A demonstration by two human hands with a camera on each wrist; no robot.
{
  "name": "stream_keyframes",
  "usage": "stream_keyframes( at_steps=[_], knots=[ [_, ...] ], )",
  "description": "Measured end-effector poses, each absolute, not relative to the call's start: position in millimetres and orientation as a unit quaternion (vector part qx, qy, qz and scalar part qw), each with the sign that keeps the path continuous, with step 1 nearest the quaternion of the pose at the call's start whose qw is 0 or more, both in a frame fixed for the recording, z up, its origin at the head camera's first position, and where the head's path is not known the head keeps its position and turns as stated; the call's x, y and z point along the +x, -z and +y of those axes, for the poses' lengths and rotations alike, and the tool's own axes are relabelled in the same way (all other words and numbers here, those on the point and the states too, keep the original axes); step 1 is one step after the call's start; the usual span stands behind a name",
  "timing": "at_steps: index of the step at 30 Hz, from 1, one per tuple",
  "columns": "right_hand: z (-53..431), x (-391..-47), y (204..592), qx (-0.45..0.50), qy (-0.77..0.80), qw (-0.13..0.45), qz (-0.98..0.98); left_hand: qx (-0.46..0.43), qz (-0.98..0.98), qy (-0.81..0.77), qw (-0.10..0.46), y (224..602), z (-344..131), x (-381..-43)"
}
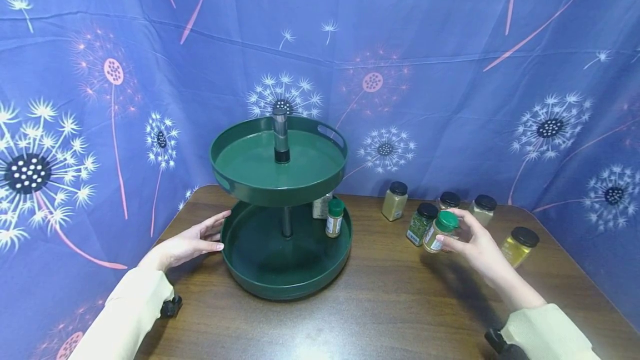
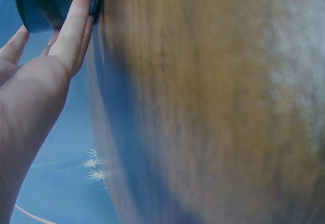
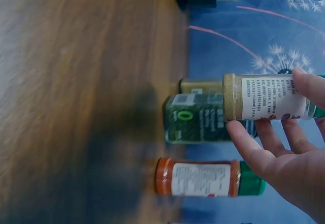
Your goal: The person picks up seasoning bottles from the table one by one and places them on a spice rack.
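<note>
The right hand (image 1: 474, 245) is pinching a smooth, round, green-capped spice jar (image 3: 269, 97) above the wood-grained table (image 1: 385, 304), seemingly a carrying step, calling for a steady grip. The left hand (image 1: 189, 242), fingers loosely extended, is resting against the glossy, circular green lower tray (image 1: 280, 291).

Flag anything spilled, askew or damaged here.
Nothing stands out. The two-tier stand and black-capped jars are upright, the green-capped jar in the right hand looks intact, and the bright patch on the table seems glare, not a spill.
</note>
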State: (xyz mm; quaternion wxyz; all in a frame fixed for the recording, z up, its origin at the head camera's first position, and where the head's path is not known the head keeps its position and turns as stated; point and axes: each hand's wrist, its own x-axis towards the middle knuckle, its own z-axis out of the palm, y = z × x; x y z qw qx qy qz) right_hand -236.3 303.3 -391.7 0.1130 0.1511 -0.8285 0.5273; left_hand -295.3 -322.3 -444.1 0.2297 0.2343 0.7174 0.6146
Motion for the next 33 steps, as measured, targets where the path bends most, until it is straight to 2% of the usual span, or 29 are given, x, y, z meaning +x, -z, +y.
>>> stream_keyframes(
  at_steps=[11,19,33],
  knots=[
    [281.4,-246.2,373.6,0.148,-0.491,0.112,-0.851,0.235,0.713,-0.619,0.231,443.6,-321.3,-294.0],
    [261.8,-250.8,361.6,0.162,-0.509,0.088,-0.841,0.232,0.715,-0.617,0.233,442.2,-320.3,-293.5],
    [229.8,-258.5,360.4,0.188,-0.552,0.060,-0.810,0.221,0.718,-0.616,0.239,443.9,-322.2,-294.0]
  ],
)
